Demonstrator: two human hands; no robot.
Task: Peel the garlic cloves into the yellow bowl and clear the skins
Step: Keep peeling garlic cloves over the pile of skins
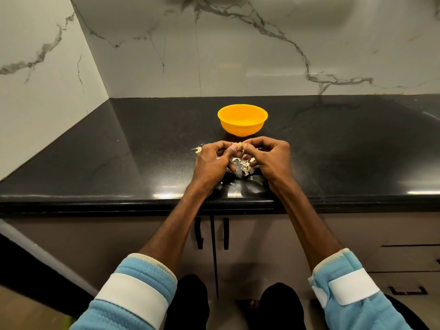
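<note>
At the far left the white marble wall (47, 67) meets the back wall at the countertop's (119, 163) back left corner, and the black top runs from there across to the right. My left sleeve (133, 291), blue with a white band, comes up over the front edge, and my left hand (212, 160) rests on the countertop close to the front edge, near its middle. Its fingers are curled inward, and the thumb and fingertips pinch one side of a small garlic clove (240, 145). Just left of that hand a few loose flakes of skin (197, 150) lie on the top. Between my two hands sits a small pile of pale skins (242, 166), with a few stray bits scattered toward the front edge. The clove is held just above that pile, at the point where my fingertips meet. Straight behind it, toward the back edge and apart from my hands, the yellow bowl (242, 128) stands upright; I cannot tell whether anything lies inside it. My right hand (271, 158) mirrors the left, fingers curled tight, and its fingertips pinch the other side of the same clove. My right sleeve (352, 284), also blue with a white strap, reaches over the front edge. Below the top, between my forearms, are two black cabinet handles (199, 234), and drawer fronts (409, 258) show at the lower right.
</note>
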